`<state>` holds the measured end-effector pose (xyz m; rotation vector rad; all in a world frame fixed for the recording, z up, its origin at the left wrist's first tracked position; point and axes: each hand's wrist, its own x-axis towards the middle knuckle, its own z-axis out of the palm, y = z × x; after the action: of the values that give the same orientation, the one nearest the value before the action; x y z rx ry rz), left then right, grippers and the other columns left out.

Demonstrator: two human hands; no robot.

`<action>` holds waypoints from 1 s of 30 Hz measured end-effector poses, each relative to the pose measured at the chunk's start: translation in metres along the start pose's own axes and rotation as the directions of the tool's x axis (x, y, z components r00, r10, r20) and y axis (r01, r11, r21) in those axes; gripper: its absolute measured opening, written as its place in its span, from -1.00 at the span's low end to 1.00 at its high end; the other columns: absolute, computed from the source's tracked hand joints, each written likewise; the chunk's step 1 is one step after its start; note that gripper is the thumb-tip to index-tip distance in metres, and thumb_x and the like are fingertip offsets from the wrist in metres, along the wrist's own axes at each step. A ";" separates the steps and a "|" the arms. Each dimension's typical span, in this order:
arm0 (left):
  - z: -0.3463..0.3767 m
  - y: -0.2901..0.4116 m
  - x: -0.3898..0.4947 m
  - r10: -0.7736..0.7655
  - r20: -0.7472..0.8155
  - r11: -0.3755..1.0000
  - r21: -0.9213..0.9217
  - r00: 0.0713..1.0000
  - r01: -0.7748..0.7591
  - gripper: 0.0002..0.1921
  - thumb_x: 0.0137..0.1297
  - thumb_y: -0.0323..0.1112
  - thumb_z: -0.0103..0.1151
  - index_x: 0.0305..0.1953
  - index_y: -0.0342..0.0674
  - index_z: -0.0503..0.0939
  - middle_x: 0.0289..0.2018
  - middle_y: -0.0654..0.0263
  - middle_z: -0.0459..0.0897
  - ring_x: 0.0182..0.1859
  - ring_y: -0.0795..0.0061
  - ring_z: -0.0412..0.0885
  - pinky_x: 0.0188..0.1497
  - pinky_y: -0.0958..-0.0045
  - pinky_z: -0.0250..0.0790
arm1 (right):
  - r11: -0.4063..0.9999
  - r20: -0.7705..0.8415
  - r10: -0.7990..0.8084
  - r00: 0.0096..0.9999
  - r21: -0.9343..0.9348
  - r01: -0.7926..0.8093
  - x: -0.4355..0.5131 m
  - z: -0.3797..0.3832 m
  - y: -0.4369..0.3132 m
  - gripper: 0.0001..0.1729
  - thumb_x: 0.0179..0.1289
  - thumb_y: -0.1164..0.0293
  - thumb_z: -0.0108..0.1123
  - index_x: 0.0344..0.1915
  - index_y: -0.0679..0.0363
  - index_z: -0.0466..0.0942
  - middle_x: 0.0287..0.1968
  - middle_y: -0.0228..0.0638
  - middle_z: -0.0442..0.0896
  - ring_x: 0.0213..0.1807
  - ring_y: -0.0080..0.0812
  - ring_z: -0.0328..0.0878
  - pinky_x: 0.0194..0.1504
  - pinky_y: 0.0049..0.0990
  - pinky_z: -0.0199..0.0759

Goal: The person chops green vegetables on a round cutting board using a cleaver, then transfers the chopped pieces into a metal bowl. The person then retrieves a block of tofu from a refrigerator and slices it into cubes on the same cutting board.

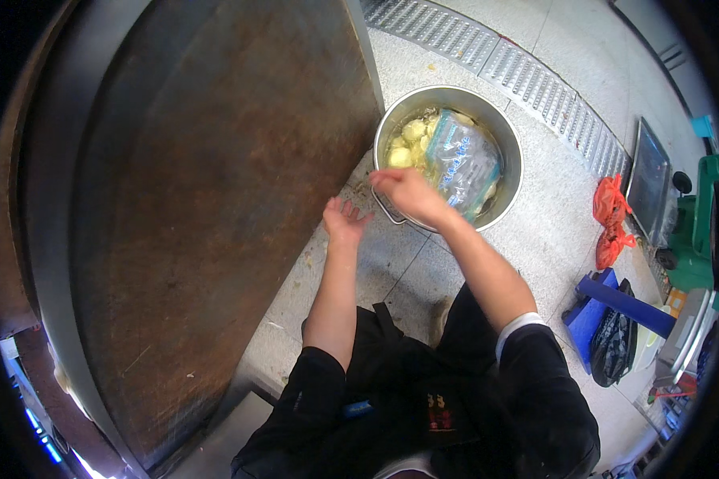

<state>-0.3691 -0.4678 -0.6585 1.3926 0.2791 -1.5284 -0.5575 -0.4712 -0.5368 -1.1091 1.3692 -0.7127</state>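
Note:
A round metal pot (511, 173) stands on the tiled floor in front of me. Pale yellow, rounded pieces (414, 130) lie in liquid inside it, and a clear plastic bag (462, 158) with blue printing rests on top of them. My right hand (408, 193) is over the pot's near left rim, fingers bent together; whether it pinches anything cannot be told. Left of the pot, my left hand (344, 221) is held palm up with its fingers apart and nothing in it. The pot's wire handle (389, 209) hangs down between the two hands.
A big brown-stained board or panel (215, 197) fills the left side. Perforated metal drain covers (530, 78) curve behind the pot. At the right are red plastic bags (611, 206), a blue platform scale (593, 335), a black bag (615, 341) and a green wheeled bin (689, 233).

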 end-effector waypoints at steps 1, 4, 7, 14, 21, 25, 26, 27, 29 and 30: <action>0.001 0.002 -0.004 0.002 0.013 1.000 0.021 1.000 -0.002 -0.41 0.55 0.03 -0.16 0.47 -0.06 0.15 0.45 0.07 0.22 0.52 0.00 0.10 0.46 -0.43 -0.02 | 0.999 -0.110 -0.053 0.992 -0.007 0.052 0.013 -0.007 0.015 -0.57 0.38 0.28 0.17 0.11 0.31 0.67 -0.12 -0.17 0.77 -0.03 -0.32 0.66 0.05 -0.43 0.49; 0.001 0.007 -0.012 -0.016 0.081 1.000 0.009 0.997 0.015 -0.37 0.58 0.02 -0.18 0.55 -0.02 0.05 0.58 0.12 -0.03 0.63 0.02 -0.21 0.51 -0.50 -0.21 | 0.977 -0.242 0.211 0.947 0.092 -0.194 0.052 -0.022 0.071 -0.59 0.35 0.30 0.14 0.02 0.38 0.66 -0.13 -0.10 0.75 -0.13 -0.23 0.67 -0.07 -0.34 0.53; -0.003 0.009 -0.012 -0.028 0.151 0.999 -0.036 0.988 0.034 -0.37 0.58 -0.02 -0.16 0.55 -0.05 0.06 0.59 0.11 -0.01 0.63 0.00 -0.18 0.52 -0.46 -0.18 | 0.938 -0.344 0.345 0.873 0.096 -0.332 0.080 -0.023 0.114 -0.67 0.33 0.36 0.11 -0.11 0.40 0.66 -0.12 0.02 0.76 -0.12 -0.09 0.71 -0.07 -0.22 0.57; -0.004 0.017 -0.019 -0.090 0.252 0.995 0.067 0.964 0.075 -0.54 0.53 -0.15 -0.02 0.31 -0.25 0.36 0.33 -0.01 0.45 0.30 0.07 0.50 0.41 0.00 0.36 | 0.338 0.367 0.123 0.922 0.858 -0.387 0.058 -0.018 0.057 -0.63 0.51 0.18 0.16 -0.50 0.03 0.48 -0.58 -0.33 0.55 -0.56 -0.45 0.51 -0.52 -0.47 0.38; 0.007 0.022 -0.058 0.136 0.393 0.972 0.124 0.910 -0.199 -0.73 0.51 -0.13 -0.05 -0.06 -0.14 0.57 -0.22 0.30 0.67 -0.20 0.38 0.66 -0.11 0.31 0.57 | 0.064 0.683 -0.199 0.702 0.724 -0.687 0.034 0.093 -0.013 -0.40 0.51 0.02 0.20 -0.63 -0.10 0.15 -0.70 -0.62 0.14 -0.83 -0.79 -0.11 -0.91 -0.72 -0.30; -0.006 0.042 -0.062 0.041 0.637 0.996 -0.090 0.770 0.022 -0.65 0.50 -0.02 -0.08 -0.07 -0.17 0.56 -0.17 0.23 0.65 -0.16 0.19 0.64 -0.07 0.18 0.55 | 0.530 0.230 -0.050 0.972 0.831 -0.169 0.038 0.132 0.003 -0.50 0.52 0.11 0.15 -0.57 0.09 0.36 -0.63 -0.42 0.40 -0.72 -0.44 0.31 -0.69 -0.37 0.28; -0.008 0.044 -0.063 0.022 0.645 0.996 -0.084 0.764 0.042 -0.63 0.50 0.01 -0.09 -0.07 -0.17 0.55 -0.16 0.21 0.64 -0.15 0.14 0.64 -0.06 0.14 0.54 | 0.760 -0.031 -0.077 0.997 0.645 0.079 0.036 0.140 0.008 -0.50 0.52 0.12 0.14 -0.57 0.12 0.39 -0.60 -0.38 0.44 -0.68 -0.38 0.37 -0.64 -0.30 0.34; -0.011 0.045 -0.065 -0.011 0.564 1.000 0.022 0.826 -0.002 -0.60 0.50 0.05 -0.09 -0.05 -0.18 0.55 -0.14 0.18 0.64 -0.13 0.09 0.63 -0.05 0.10 0.53 | 0.901 -0.266 -0.180 0.947 0.341 0.267 0.030 0.147 0.012 -0.51 0.52 0.13 0.13 -0.56 0.15 0.41 -0.58 -0.34 0.48 -0.64 -0.32 0.44 -0.58 -0.23 0.40; -0.012 0.044 -0.069 -0.074 0.629 0.997 0.051 0.774 0.053 -0.47 0.51 0.18 -0.08 0.09 -0.20 0.50 0.00 0.08 0.60 0.06 -0.05 0.58 0.10 -0.04 0.48 | 0.840 -0.502 -0.537 0.678 -0.394 0.373 0.019 0.159 0.017 -0.50 0.53 0.15 0.11 -0.55 0.20 0.46 -0.54 -0.27 0.57 -0.57 -0.20 0.56 -0.46 -0.08 0.53; -0.011 0.043 -0.070 -0.078 0.653 0.997 0.058 0.753 0.053 -0.42 0.51 0.21 -0.09 0.17 -0.21 0.48 0.07 0.04 0.59 0.13 -0.07 0.56 0.17 -0.07 0.44 | 0.954 -0.344 -0.297 0.891 -0.071 0.291 0.006 0.158 0.024 -0.54 0.49 0.15 0.11 -0.11 0.43 0.59 -0.02 0.10 0.67 0.12 0.15 0.60 0.15 0.10 0.40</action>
<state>-0.3411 -0.4453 -0.5838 0.7893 -0.1438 -1.9866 -0.4075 -0.4376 -0.5829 -1.2611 1.5219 -1.1683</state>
